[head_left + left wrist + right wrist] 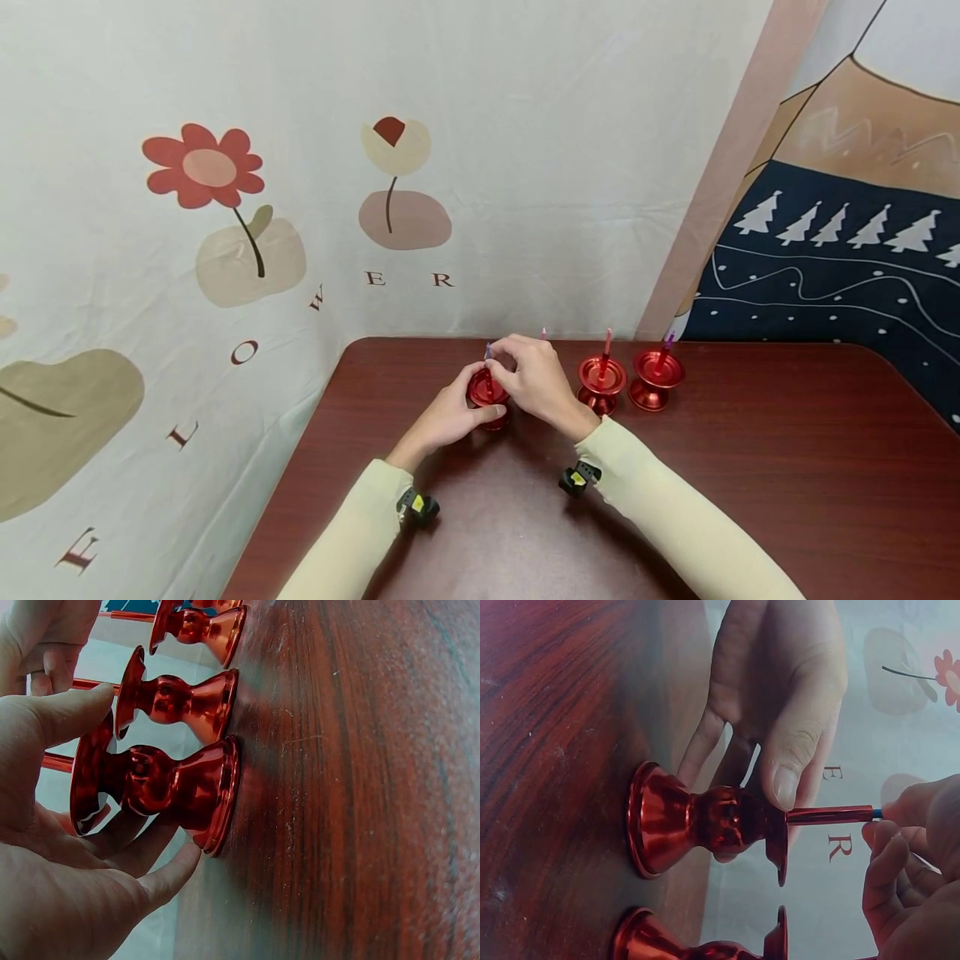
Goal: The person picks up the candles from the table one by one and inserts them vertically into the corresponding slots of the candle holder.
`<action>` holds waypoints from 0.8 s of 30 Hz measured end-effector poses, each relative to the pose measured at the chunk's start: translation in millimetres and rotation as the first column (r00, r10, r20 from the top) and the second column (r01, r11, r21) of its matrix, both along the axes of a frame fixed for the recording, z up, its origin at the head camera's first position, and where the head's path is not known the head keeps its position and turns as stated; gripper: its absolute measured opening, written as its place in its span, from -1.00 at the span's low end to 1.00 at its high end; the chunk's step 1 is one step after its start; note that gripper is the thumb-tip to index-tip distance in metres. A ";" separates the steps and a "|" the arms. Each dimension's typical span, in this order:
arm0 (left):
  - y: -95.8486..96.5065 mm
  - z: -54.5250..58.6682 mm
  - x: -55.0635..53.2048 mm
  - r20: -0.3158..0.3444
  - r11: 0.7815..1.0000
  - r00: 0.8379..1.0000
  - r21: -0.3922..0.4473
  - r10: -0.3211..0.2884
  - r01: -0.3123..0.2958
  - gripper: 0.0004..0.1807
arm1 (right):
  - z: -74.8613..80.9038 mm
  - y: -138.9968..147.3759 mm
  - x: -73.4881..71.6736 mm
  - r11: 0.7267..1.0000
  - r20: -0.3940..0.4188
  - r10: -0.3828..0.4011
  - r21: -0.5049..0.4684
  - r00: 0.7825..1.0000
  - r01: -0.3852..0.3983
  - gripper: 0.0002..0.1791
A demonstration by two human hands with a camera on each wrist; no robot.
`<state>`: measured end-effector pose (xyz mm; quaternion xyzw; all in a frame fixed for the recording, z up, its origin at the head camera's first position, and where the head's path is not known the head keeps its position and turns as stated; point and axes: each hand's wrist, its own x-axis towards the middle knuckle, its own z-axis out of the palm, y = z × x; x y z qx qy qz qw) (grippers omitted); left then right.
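A shiny red metal candle holder (491,390) stands upright at the left of the table, its thin central tube (829,816) rising from the dish. My left hand (450,414) holds this holder, thumb at the dish rim and fingers round the far side, as the left wrist view shows. Above the tube, my right hand (538,379) pinches a slim blue candle (877,814) between thumb and fingertips. The candle's lower end is at the tube's mouth, and most of it is covered by the fingers.
Right of my hands stand two more red holders, one with a pinkish-red candle (608,342), one with a purple candle (668,340). A pink candle tip (543,333) shows behind my right hand. A printed cloth (570,167) hangs along the table's (787,467) back edge.
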<state>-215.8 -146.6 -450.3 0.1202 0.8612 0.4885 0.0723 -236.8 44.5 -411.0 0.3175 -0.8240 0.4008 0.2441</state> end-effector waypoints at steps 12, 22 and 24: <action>0.0 -2.2 -3.4 -0.039 0.999 0.999 -0.022 -0.032 0.031 -0.08 | 1.6 1.6 4.4 0.999 0.040 -0.023 0.041 0.999 0.021 -0.90; -7.2 -28.6 -28.0 -0.086 0.999 0.995 -0.014 -0.044 0.043 -0.02 | -4.6 17.1 28.6 0.996 0.119 -0.061 0.066 0.991 0.053 -0.79; -5.8 -22.6 -26.6 -0.080 0.999 0.996 -0.012 -0.033 0.033 -0.01 | -7.3 26.5 34.4 0.997 0.113 -0.048 0.071 0.992 0.040 -0.79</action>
